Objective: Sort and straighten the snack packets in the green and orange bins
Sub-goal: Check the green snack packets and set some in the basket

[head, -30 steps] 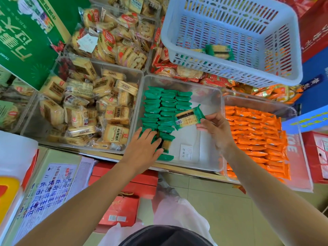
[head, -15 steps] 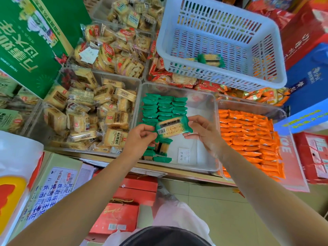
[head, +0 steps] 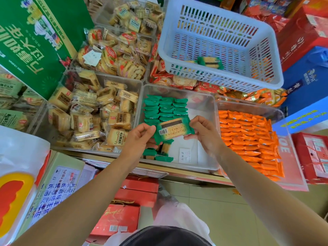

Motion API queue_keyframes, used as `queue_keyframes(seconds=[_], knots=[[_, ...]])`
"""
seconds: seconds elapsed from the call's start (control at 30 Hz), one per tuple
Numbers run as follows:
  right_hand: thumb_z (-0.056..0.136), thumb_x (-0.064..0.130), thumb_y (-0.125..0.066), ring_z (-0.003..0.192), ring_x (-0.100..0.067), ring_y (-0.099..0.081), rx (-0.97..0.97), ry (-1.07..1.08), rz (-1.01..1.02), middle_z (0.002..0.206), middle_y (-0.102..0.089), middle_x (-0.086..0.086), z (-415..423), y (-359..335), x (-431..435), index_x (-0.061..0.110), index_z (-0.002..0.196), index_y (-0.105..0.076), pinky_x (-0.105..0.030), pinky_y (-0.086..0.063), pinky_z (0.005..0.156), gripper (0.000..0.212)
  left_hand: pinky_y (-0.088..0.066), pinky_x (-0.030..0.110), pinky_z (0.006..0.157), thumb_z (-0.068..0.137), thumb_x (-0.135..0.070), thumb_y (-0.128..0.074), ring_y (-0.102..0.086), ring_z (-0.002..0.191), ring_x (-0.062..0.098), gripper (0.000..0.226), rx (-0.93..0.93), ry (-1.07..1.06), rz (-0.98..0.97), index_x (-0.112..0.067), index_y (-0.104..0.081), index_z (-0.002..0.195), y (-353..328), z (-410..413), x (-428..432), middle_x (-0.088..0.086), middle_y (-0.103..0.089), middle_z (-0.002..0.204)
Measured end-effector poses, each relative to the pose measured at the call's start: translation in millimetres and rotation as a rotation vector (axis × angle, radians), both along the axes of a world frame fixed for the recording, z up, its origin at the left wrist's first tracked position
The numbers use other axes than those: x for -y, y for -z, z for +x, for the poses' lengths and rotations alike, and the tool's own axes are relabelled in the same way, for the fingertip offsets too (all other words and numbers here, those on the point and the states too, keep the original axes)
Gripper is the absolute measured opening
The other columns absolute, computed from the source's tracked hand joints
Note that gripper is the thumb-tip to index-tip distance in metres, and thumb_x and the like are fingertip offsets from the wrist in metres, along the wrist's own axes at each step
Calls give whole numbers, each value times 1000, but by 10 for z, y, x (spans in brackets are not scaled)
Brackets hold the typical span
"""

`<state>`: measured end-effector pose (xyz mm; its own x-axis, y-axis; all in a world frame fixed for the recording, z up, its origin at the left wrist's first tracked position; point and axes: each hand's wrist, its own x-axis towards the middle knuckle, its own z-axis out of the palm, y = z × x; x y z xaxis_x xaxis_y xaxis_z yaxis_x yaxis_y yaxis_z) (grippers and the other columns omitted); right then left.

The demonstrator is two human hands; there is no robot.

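Note:
A green cracker packet [head: 173, 129] hangs flat above the clear bin [head: 204, 103] of green packets. My left hand [head: 140, 137] pinches its left end and my right hand [head: 204, 133] pinches its right end. Under it, green packets [head: 165, 108] stand in neat rows in the bin's far left part, and a few loose ones [head: 162, 158] lie near the front. To the right, a clear bin [head: 282, 114] holds orange packets [head: 248, 137] in tidy rows.
A white plastic basket [head: 216, 41] with one green packet [head: 210, 62] sits on the bins behind. Bins of yellow biscuit packs [head: 92, 114] fill the left. Red boxes [head: 124, 217] stand on the floor below; red and blue cartons lie at the right.
My left hand rose from the packets in the bin and took the packet's left end. Both hands then lifted the packet toward me, held flat.

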<state>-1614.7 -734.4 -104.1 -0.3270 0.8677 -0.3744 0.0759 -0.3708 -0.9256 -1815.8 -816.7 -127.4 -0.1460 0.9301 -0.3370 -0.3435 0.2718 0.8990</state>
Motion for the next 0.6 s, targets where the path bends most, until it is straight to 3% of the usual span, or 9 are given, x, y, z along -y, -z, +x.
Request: queue_keyframes(seconds=[0.07, 0.17, 0.27, 0.37, 0.43, 0.5, 0.6], knots=[[100, 8, -48, 94, -30, -68, -124, 28, -94, 104, -65, -14, 19, -10, 14, 6, 82, -59, -31, -61, 66, 21, -54, 19, 53, 97, -16, -54, -69, 66, 16, 13, 24, -11, 13, -9, -58, 86, -1, -31, -9, 8, -72, 79], [98, 12, -53, 96, -35, -68, -80, 39, -109, 108, -64, -16, 34, -2, 40, 5, 89, -61, -30, -61, 69, 14, -54, 19, 53, 100, -12, -50, -68, 68, 17, 13, -100, -4, -37, -8, -59, 92, 10, -53, -48, 9, -72, 80], [98, 10, -54, 98, -36, -69, 5, 60, -72, 103, -67, -14, 15, -7, 27, 4, 89, -62, -26, -60, 67, 14, -53, 15, 64, 101, -17, -51, -65, 86, 12, 8, -285, 22, -84, -14, -56, 106, 24, -22, -66, 9, -66, 108], [99, 9, -53, 93, -33, -71, 117, 42, -5, 96, -69, -10, -16, -33, 13, 4, 85, -61, -28, -61, 67, 16, -37, 9, 94, 87, -33, -72, -41, 122, 2, 60, -731, 174, 119, -21, -42, 137, 55, -2, -33, -8, -41, 138], [99, 7, -53, 87, -30, -72, 147, -5, 23, 95, -69, -10, -39, -57, 9, 3, 87, -61, -29, -61, 66, 15, -33, 21, 106, 78, -36, -80, -35, 126, 4, 73, -992, 259, 292, -21, -43, 140, 86, 29, -29, -7, -42, 138], [98, 7, -53, 75, -25, -73, 101, -28, 21, 92, -71, -12, -47, -101, 5, 5, 94, -60, -28, -60, 63, 9, -40, 30, 99, 82, -33, -76, -46, 119, 10, 62, -1023, 260, 313, -20, -50, 137, 91, 60, -30, -3, -54, 131], [101, 10, -47, 70, -22, -69, 43, -53, 33, 86, -71, -13, 5, -131, -61, 15, 113, -64, -30, -59, 66, 21, -43, 24, 84, 89, -42, -58, -57, 106, 11, 50, -878, 273, 260, -18, -57, 133, 65, 52, -36, -1, -63, 119]])
